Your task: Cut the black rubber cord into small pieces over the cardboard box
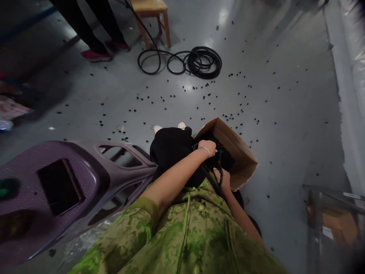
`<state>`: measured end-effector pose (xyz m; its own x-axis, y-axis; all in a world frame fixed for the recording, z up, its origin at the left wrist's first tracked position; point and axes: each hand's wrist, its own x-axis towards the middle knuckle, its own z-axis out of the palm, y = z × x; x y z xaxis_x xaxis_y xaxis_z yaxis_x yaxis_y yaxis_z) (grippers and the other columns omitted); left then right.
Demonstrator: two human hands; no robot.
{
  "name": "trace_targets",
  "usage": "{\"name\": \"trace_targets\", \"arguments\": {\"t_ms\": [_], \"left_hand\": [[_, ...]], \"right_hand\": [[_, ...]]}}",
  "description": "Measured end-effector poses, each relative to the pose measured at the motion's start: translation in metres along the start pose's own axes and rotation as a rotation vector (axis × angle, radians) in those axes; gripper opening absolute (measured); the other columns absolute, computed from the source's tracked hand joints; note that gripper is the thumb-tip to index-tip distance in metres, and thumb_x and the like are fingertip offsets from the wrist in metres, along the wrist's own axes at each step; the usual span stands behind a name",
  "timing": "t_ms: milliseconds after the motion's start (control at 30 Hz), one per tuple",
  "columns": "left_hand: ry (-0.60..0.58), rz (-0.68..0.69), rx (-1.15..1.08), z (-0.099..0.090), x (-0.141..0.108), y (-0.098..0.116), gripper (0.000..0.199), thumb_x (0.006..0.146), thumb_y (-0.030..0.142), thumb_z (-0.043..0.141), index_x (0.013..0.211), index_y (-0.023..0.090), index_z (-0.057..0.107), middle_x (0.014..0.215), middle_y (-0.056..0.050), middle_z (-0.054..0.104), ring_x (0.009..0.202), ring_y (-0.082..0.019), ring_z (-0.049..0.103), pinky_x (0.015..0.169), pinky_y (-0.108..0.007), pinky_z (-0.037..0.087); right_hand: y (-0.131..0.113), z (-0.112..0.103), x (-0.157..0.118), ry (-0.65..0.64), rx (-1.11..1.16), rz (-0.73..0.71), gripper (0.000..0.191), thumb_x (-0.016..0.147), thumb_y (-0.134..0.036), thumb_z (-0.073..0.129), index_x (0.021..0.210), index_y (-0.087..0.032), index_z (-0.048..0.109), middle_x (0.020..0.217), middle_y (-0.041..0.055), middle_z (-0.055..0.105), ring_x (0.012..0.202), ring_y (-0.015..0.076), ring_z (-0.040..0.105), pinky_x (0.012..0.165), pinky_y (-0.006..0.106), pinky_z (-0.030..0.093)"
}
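My left hand (207,147), with a bracelet at its wrist, is closed at the near side of an open cardboard box (236,152). A black hose (209,175) runs under this hand and down across my lap. My right hand (223,179) is closed on a looped part of the black hose, just below and to the right of the left one. Dark small pieces (228,158) fill part of the box; their kind is hard to make out. The fingertips of both hands are partly hidden.
A purple plastic stool (94,179) with a phone (60,186) on it stands at left. Ahead lie a coil of black hose (203,62) and many small black rings (209,95) on the floor. Another person's legs (97,23) are near a wooden stool (149,5).
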<state>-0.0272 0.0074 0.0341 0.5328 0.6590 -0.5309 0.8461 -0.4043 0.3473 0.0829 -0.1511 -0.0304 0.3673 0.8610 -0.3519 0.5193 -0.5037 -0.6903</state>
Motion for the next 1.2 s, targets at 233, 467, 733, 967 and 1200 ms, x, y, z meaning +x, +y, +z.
{"name": "trace_targets", "arguments": {"t_ms": [233, 467, 733, 967, 1200], "left_hand": [[-0.025, -0.013, 0.035, 0.007, 0.005, 0.0, 0.029, 0.087, 0.026, 0.05, 0.106, 0.016, 0.07, 0.11, -0.015, 0.068, 0.102, -0.025, 0.063, 0.086, -0.033, 0.048], [0.003, -0.045, 0.015, 0.002, 0.001, 0.001, 0.03, 0.088, 0.026, 0.048, 0.107, 0.016, 0.069, 0.109, -0.015, 0.069, 0.102, -0.024, 0.064, 0.085, -0.033, 0.048], [0.031, 0.008, 0.053, 0.001, -0.001, 0.0, 0.028, 0.089, 0.023, 0.048, 0.104, 0.019, 0.071, 0.108, -0.013, 0.068, 0.103, -0.025, 0.062, 0.084, -0.035, 0.044], [0.061, 0.055, 0.077, 0.0, -0.003, 0.002, 0.029, 0.09, 0.023, 0.047, 0.107, 0.022, 0.07, 0.113, -0.013, 0.066, 0.106, -0.026, 0.059, 0.085, -0.037, 0.039], [0.004, 0.067, 0.084, -0.003, -0.004, 0.002, 0.029, 0.089, 0.023, 0.049, 0.109, 0.022, 0.069, 0.113, -0.012, 0.066, 0.104, -0.025, 0.061, 0.084, -0.036, 0.04]], "right_hand": [[0.005, 0.003, 0.002, 0.004, 0.025, 0.017, 0.045, 0.07, -0.061, 0.05, 0.051, -0.02, 0.046, 0.051, 0.0009, 0.049, 0.054, 0.0137, 0.043, 0.052, 0.025, 0.033], [0.005, 0.001, 0.001, -0.082, 0.176, 0.117, 0.039, 0.067, -0.055, 0.053, 0.054, -0.019, 0.049, 0.054, -0.0004, 0.049, 0.056, 0.0133, 0.045, 0.055, 0.025, 0.036], [-0.004, -0.015, 0.0, -0.172, 0.192, 0.087, 0.024, 0.067, -0.042, 0.055, 0.061, -0.019, 0.056, 0.057, -0.0007, 0.055, 0.058, 0.014, 0.048, 0.056, 0.025, 0.036], [0.005, -0.032, 0.005, -0.294, 0.209, 0.008, 0.026, 0.07, -0.04, 0.055, 0.055, -0.019, 0.051, 0.048, -0.0019, 0.05, 0.048, 0.0112, 0.046, 0.051, 0.024, 0.036], [0.013, -0.038, 0.008, -0.31, 0.165, -0.034, 0.025, 0.074, -0.041, 0.054, 0.065, -0.018, 0.056, 0.052, -0.0024, 0.053, 0.048, 0.0107, 0.049, 0.051, 0.023, 0.038]]}}
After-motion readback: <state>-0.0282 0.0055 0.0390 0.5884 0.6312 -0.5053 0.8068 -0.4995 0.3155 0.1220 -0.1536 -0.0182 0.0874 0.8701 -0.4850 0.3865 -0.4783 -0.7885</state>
